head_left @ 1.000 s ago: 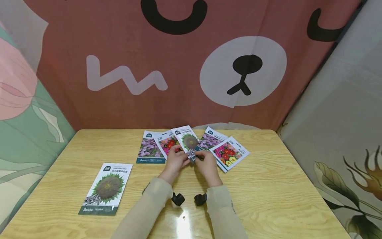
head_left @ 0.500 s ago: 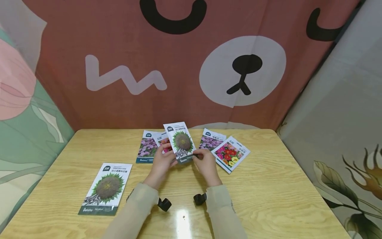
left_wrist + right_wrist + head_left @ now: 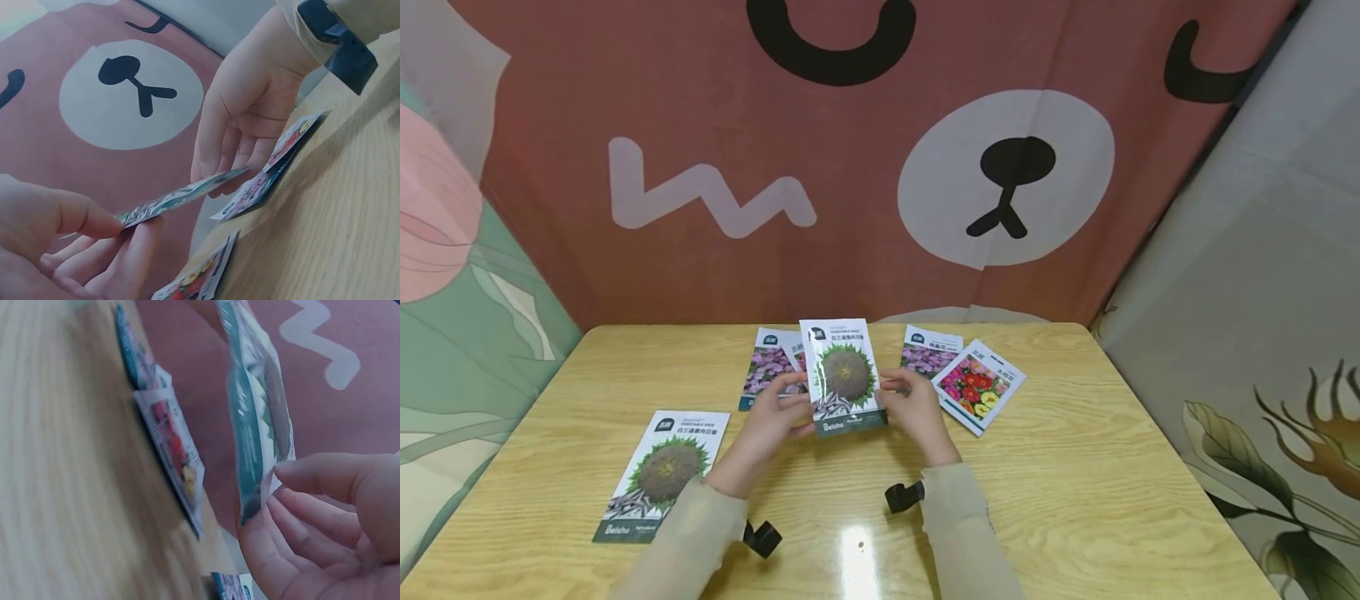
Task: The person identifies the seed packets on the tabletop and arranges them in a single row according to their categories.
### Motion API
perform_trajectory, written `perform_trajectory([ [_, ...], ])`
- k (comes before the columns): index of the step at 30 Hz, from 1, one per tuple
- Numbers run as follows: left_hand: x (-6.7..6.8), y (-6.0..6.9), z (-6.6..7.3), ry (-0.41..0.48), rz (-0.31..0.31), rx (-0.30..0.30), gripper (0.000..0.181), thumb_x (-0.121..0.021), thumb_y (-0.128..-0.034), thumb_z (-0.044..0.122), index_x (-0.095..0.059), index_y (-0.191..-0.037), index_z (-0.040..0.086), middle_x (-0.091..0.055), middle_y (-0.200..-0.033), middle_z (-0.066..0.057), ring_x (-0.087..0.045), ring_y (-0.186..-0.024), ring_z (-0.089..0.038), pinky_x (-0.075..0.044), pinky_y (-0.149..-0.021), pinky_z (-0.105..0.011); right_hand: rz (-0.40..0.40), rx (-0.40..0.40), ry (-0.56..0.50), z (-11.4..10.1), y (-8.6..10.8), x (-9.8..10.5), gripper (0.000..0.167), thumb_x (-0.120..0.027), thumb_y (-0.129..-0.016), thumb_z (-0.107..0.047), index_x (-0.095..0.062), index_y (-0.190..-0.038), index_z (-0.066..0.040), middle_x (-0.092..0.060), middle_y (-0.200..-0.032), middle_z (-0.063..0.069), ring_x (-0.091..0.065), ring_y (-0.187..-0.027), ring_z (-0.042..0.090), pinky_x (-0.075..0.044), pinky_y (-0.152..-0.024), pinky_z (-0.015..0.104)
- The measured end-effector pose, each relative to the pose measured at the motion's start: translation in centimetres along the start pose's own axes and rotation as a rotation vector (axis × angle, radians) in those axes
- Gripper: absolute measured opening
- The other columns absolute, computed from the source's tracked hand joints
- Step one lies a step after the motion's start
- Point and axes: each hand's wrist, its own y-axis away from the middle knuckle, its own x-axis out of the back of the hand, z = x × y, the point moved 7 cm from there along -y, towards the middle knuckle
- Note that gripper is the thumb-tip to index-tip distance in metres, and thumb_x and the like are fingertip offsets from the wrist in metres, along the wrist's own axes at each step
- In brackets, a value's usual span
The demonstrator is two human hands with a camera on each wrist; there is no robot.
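Observation:
A white seed packet with a sunflower head on it point(image 3: 846, 375) is held above the table between both hands. My left hand point(image 3: 775, 417) pinches its left edge, thumb on the front and fingers behind, as the left wrist view shows. My right hand point(image 3: 917, 412) pinches the right edge near the lower corner; in the right wrist view the thumb point(image 3: 325, 475) lies against the packet's front. A matching sunflower seed packet point(image 3: 666, 467) lies flat at the left, partly covered by the left forearm.
Behind the held packet, a purple-flower seed packet point(image 3: 763, 367) lies overlapped by another, mostly hidden one. Right of the hands, a second purple-flower packet point(image 3: 928, 350) lies partly under a red-and-yellow flower packet point(image 3: 979, 387). A printed curtain hangs behind the wooden table point(image 3: 1112, 500).
The held sunflower packet has come left and nearer, turning more upright and square to the head view. My left hand has shifted left and taken its left edge; the right hand stays nearly in place.

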Motion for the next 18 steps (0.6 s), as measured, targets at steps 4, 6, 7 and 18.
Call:
perform_trajectory([
  [4,0.7,1.2,0.3,-0.048,-0.066,0.014,0.051,-0.055,-0.0974,-0.003,-0.04,-0.146,0.0,-0.057,-0.132,-0.029,-0.066,-0.101,-0.019,-0.06,-0.08,-0.033,-0.055,-0.069,-0.1,-0.2,0.1,-0.3,0.035,-0.068,-0.092,0.0,-0.066,-0.127,0.002,-0.071,-0.103,0.019,-0.07,-0.076,0.02,-0.062,-0.069,0.036],
  [6,1.0,1.8,0.4,-0.063,-0.112,0.018,0.051,-0.056,-0.0979,-0.002,-0.039,-0.146,-0.001,-0.056,-0.134,-0.03,-0.066,-0.101,-0.019,-0.061,-0.08,-0.034,-0.078,-0.093,-0.121,-0.5,0.2,-0.3,0.036,-0.067,-0.093,-0.001,-0.064,-0.129,0.002,-0.071,-0.104,0.019,-0.07,-0.076,0.021,-0.062,-0.071,0.039],
  [7,1.1,2.0,0.4,-0.073,-0.142,0.017,0.051,-0.057,-0.098,-0.001,-0.038,-0.146,-0.001,-0.057,-0.134,-0.029,-0.066,-0.1,-0.018,-0.061,-0.079,-0.034,-0.088,-0.098,-0.118,-0.6,0.3,-0.3,0.036,-0.066,-0.094,-0.001,-0.064,-0.13,0.002,-0.071,-0.104,0.019,-0.07,-0.076,0.021,-0.062,-0.071,0.041],
  [18,2.9,3.1,0.2,-0.186,-0.413,0.035,0.036,-0.052,-0.1039,0.012,-0.04,-0.133,-0.006,-0.057,-0.093,-0.008,-0.063,-0.091,-0.02,-0.061,-0.083,-0.04,-0.255,-0.198,-0.129,-1.4,1.4,-1.6,0.038,-0.064,-0.094,0.003,-0.055,-0.131,0.007,-0.065,-0.086,0.013,-0.066,-0.065,0.018,-0.063,-0.067,0.042],
])
